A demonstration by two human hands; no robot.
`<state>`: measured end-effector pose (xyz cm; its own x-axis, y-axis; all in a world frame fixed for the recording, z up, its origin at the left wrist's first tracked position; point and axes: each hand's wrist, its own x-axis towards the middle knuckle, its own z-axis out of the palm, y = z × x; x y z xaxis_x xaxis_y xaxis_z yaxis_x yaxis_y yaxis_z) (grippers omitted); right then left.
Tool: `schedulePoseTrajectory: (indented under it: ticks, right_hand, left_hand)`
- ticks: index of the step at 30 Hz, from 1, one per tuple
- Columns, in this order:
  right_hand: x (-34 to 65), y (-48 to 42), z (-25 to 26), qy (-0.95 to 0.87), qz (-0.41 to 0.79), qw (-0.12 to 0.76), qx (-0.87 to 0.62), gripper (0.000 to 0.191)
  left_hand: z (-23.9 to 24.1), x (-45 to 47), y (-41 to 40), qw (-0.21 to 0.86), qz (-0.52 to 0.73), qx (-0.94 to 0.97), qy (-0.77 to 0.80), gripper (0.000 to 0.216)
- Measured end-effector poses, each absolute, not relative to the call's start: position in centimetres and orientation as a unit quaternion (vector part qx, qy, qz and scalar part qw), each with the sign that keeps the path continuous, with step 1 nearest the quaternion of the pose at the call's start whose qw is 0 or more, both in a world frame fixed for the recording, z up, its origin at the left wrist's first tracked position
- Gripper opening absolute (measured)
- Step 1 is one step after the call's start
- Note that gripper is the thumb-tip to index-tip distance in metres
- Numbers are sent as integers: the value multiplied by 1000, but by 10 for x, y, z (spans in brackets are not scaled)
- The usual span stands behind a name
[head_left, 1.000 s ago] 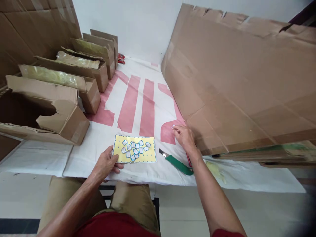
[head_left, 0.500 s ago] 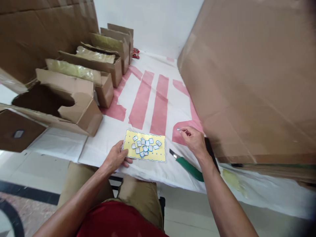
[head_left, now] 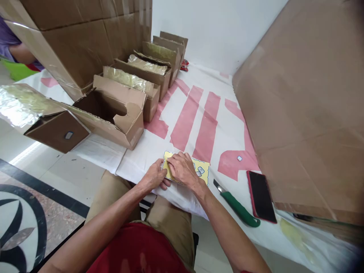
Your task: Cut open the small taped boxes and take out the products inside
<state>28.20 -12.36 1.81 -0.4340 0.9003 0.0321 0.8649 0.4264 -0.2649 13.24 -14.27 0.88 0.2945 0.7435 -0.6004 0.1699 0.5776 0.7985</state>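
My left hand grips the left edge of a yellow card with a wavy printed border, thumb on top and fingers beneath. Over the card's middle bends my right hand, its fingers closed together and pointing down at the left part. What its fingertips hold, if anything, is hidden. Small white blue-edged stickers show on the card to the right of that hand; others are covered by it. One loose sticker lies on the pink patch of the cloth, off to the right.
A green-handled utility knife, blade out, lies right of the card beside a red-edged phone. Open cardboard boxes line the left side. A big cardboard panel stands at the right. Part of another person shows far left.
My right hand has moved left from the pink patch onto the card, leaving a small sticker on the cloth. The view has turned left, and the phone now shows fully.
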Motion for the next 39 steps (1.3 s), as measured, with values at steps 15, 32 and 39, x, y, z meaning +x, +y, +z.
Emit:
schedulePoseTrajectory:
  ticks: [15, 32, 39]
  right_hand:
    - [496, -152, 35, -613, 31, 246, -750, 33]
    - [507, -129, 19, -621, -34, 231, -748, 22]
    - [349, -163, 25, -786, -5, 282, -550, 22]
  left_hand:
    - [17, 134, -150, 667, 198, 401, 596, 51]
    - [16, 138, -147, 671, 216, 398, 587, 52]
    - [23, 131, -144, 695, 213, 374, 575, 59]
